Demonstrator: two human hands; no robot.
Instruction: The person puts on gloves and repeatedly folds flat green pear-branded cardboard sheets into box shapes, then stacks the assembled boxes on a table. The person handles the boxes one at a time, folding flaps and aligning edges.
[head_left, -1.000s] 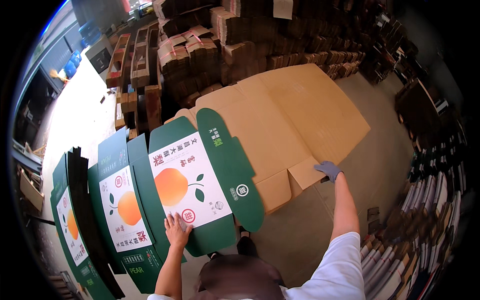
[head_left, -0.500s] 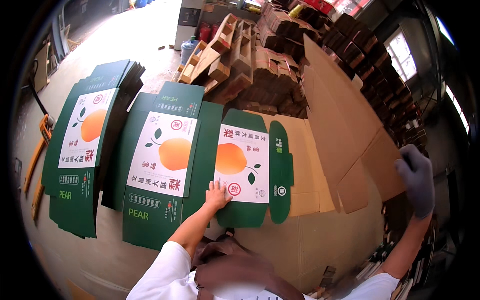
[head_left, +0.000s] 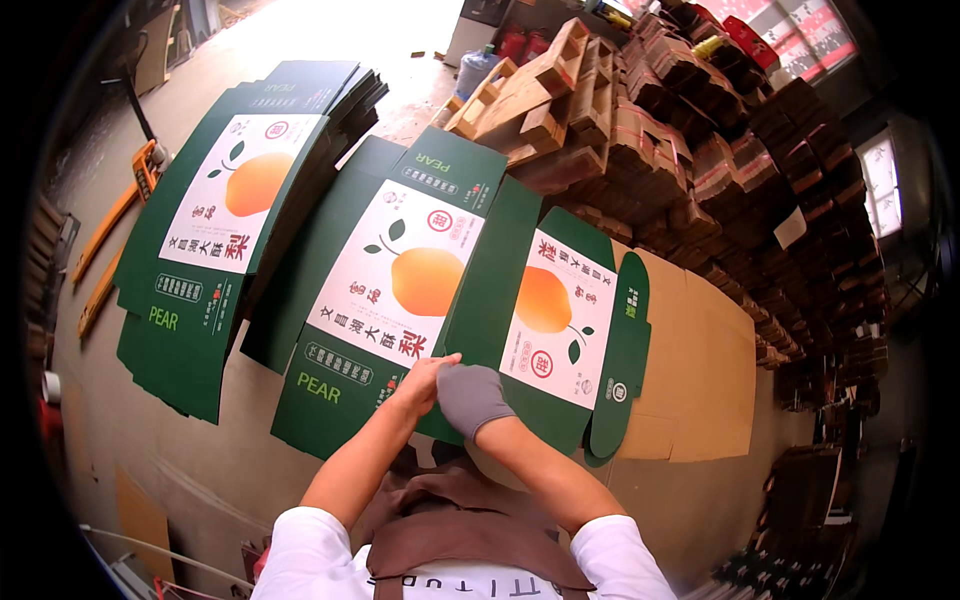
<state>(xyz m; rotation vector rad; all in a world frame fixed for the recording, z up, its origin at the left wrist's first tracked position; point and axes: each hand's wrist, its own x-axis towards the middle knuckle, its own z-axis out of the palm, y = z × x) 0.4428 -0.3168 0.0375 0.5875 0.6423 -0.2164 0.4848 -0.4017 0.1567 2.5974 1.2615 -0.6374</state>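
Cardboard stacks (head_left: 735,165) rise beyond our fingers (head_left: 446,363), to the right. Our bare left hand (head_left: 422,388) and gloved right hand (head_left: 473,400) touch, fingers curled in; whether they grip anything we cannot tell. Green fruit-printed cardboard (head_left: 492,265) spreads ahead and to both sides.

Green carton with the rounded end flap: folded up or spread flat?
Spread flat. The green carton shows its white printed panel and rounded flap laid out side by side, no walls standing.

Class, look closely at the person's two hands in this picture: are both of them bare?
No, the right hand is gloved in grey, while the left hand is bare.
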